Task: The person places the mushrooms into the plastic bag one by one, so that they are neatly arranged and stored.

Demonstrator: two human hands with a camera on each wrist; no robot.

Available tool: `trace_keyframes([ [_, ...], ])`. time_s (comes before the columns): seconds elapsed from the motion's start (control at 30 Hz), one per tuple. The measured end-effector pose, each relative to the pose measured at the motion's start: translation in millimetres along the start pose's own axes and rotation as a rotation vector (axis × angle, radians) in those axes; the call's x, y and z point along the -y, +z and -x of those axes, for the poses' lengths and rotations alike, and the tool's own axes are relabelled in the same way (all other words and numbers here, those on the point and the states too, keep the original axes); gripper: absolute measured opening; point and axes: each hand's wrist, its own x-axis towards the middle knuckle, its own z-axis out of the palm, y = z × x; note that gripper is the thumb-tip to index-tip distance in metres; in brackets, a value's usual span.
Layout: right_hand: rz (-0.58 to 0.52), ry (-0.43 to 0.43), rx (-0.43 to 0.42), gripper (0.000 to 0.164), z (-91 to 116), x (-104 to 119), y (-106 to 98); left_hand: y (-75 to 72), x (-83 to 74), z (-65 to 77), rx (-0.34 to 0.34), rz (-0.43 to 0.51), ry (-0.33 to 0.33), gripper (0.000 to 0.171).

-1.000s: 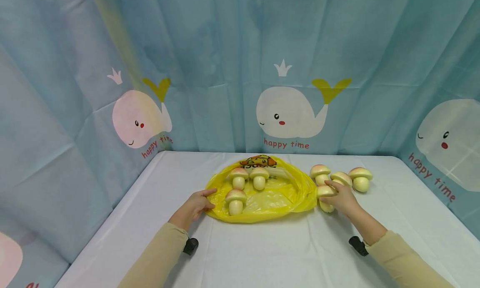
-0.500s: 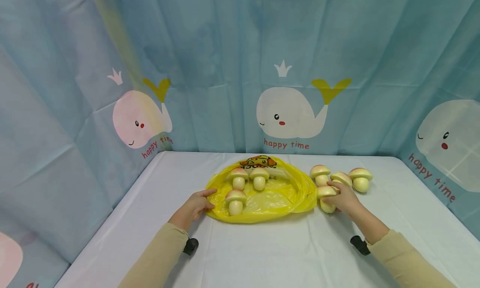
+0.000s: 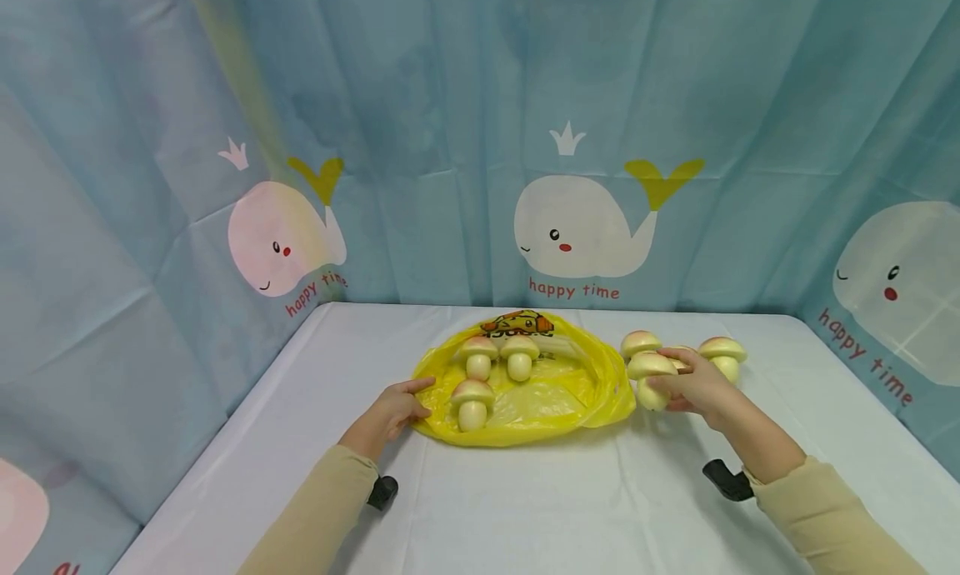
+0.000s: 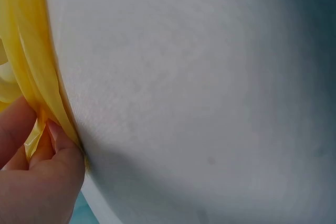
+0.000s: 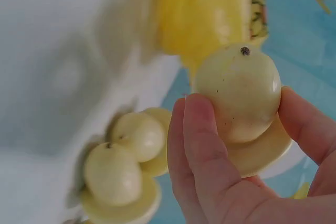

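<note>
The right hand pinches one fat mushroom just outside the yellow bag, at the bag's three o'clock. The mushroom is smooth and pale, cap up, with a dark spot under its stem. The left hand pinches the bag's edge near nine o'clock. Three bagged mushrooms sit inside, and the bag's rim is between them and the held one. Three loose mushrooms stand from twelve to three o'clock of it; the right hand partly hides the middle one. A blue whale curtain hangs behind, at twelve o'clock.
</note>
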Motion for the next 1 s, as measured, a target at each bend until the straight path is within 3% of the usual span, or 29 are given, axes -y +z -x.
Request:
trace_keyframes([
  [0.3, -0.138, -0.017, 0.055, 0.077, -1, 22, 11, 1.1, 0.1, 1.8, 0.0, -0.005, -0.003, 0.059],
  [0.6, -0.265, 0.008, 0.118, 0.07, -7, 40, 35, 1.1, 0.4, 4.1, 0.0, -0.007, 0.005, 0.059],
  [1.0, -0.483, 0.13, 0.156, 0.073, -24, 45, 92, 1.4, -1.3, 3.7, -0.01, -0.013, 0.005, 0.06],
])
